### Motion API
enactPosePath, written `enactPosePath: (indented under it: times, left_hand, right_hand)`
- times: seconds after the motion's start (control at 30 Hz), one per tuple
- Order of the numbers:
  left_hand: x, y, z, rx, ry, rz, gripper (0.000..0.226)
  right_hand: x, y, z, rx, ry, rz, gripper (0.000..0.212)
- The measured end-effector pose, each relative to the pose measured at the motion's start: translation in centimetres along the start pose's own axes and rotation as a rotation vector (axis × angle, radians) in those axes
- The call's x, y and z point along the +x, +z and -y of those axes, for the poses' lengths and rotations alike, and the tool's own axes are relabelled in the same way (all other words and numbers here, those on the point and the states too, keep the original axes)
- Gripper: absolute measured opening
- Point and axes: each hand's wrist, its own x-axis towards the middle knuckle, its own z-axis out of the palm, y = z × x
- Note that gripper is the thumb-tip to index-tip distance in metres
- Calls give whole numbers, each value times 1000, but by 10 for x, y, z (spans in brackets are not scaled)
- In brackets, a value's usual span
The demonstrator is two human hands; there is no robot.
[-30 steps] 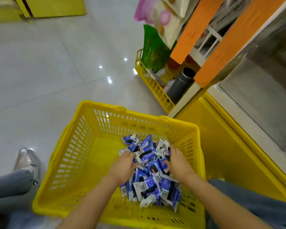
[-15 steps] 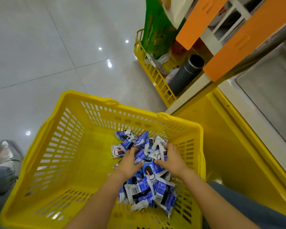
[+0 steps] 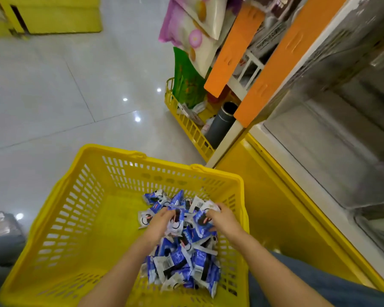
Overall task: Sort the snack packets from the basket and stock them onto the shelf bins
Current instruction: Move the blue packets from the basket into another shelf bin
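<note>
Left hand (image 3: 162, 222) and right hand (image 3: 224, 220) still dug into the packets (image 3: 182, 260) in the basket (image 3: 120, 152), each gripping some, pile barely shifted

Left half of the yellow basket (image 3: 80, 207) was just bare plastic, so loads of room to reach in there. The snack packets (image 3: 182, 258) were heaped against its right wall, with the left hand (image 3: 162, 222) and right hand (image 3: 222, 220) gripping into the top. The yellow shelf base (image 3: 275, 218) stood tight beside that wall. The path up to the clear shelf bin (image 3: 319, 151) looked open, with orange panels (image 3: 282, 69) jutting out just past it. Tiled floor (image 3: 64, 96) on the left was wide open.
</note>
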Motion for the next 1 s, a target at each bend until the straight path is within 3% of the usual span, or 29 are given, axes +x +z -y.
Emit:
enactPosePath:
  times: [0.07,0.13,0.3,0.4,0.53,0.63,0.77,0.87,1.0]
  left_hand:
    - [-16,0,-10,-285,-27,63,24]
    - [-31,-1,-15,-399,8,122,31]
    - [-66,3,-30,-284,98,42,49]
    - [-86,8,-40,-232,166,61,43]
    - [-121,11,-62,-323,199,226,42]
    - [-147,12,-75,-185,299,330,49]
    - [-169,14,-94,95,428,239,60]
    - [-180,11,-115,350,572,145,46]
    - [-190,16,-147,519,678,227,41]
  right_hand:
    - [-12,-7,12,215,96,92,41]
    - [-23,-14,20,360,92,143,39]
    - [-54,-33,31,621,-64,212,28]
    - [-71,-40,36,667,-153,220,22]
    - [-94,-43,42,481,-283,145,14]
    - [-113,-44,43,372,-418,119,4]
    - [-134,-56,46,384,-458,113,11]
    - [-150,-75,58,51,-532,103,27]
    - [-168,-91,78,-224,-652,60,35]
